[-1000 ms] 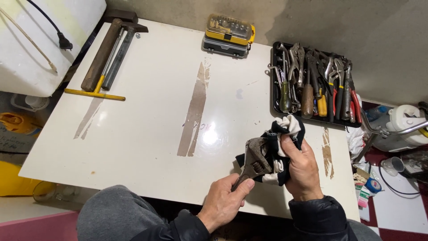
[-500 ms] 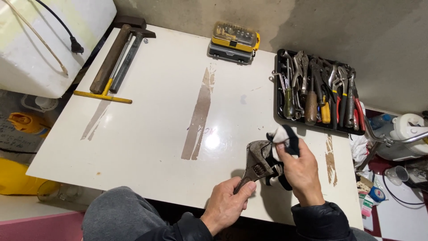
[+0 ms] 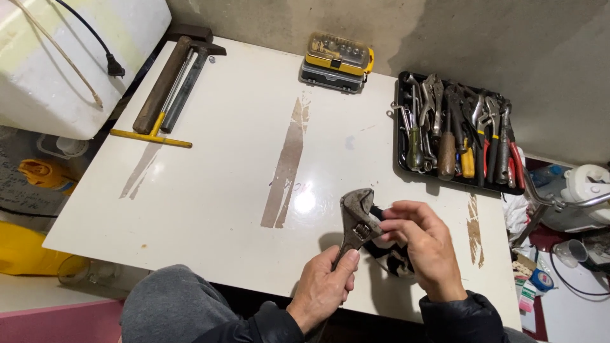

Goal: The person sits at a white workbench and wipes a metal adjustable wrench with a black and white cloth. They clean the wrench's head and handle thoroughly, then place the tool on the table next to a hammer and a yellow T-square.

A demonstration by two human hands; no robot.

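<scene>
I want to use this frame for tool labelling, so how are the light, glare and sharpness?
Head view: a bright glare spot on the white table just left of the adjustable wrench; soft shadow under the left hand and right hand; the tool tray is sharp but dim; table edges bow slightly from the wide lens.

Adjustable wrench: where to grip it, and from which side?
Grip the adjustable wrench low on its handle, from the near side, probably best where the left hand holds it. The head stands tilted upward, and the right hand with its cloth crowds the jaw end.
</scene>
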